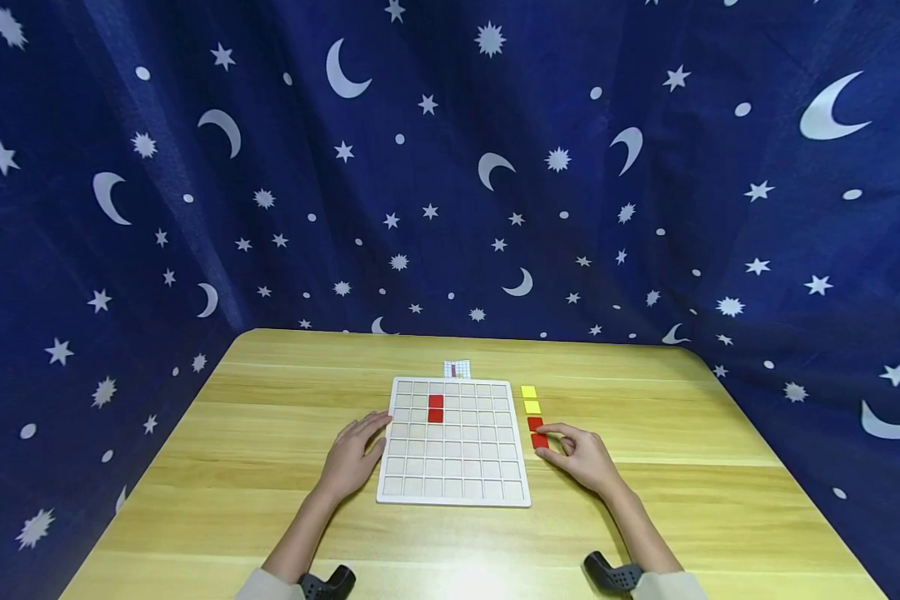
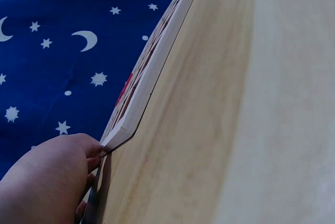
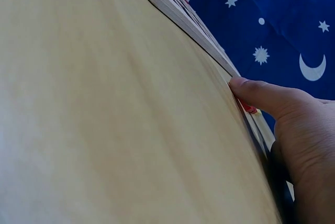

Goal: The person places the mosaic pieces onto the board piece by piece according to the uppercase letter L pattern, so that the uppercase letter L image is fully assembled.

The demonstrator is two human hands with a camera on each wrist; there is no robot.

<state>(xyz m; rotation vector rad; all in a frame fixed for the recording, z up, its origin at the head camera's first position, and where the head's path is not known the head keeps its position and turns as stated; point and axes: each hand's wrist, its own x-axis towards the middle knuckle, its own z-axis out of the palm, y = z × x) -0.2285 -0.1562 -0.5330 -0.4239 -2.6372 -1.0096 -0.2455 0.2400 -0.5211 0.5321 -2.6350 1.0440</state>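
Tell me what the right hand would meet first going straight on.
The right hand would likely first meet the nearest red tile, then the white board; whether it touches that tile is unclear.

Board [image 1: 453,468] in high head, low wrist views

On the near side of the white grid board [image 1: 453,502], I see a broad stretch of table [image 1: 435,533] between the forearms [image 1: 304,527] where a hand could slide in. At the board's left edge the left hand [image 1: 352,458] blocks the way; along its right, a line of yellow and red tiles [image 1: 535,422] and the right hand [image 1: 583,458] leave a thin gap. Behind the board, a small card [image 1: 457,369] sits in the path, with room either side
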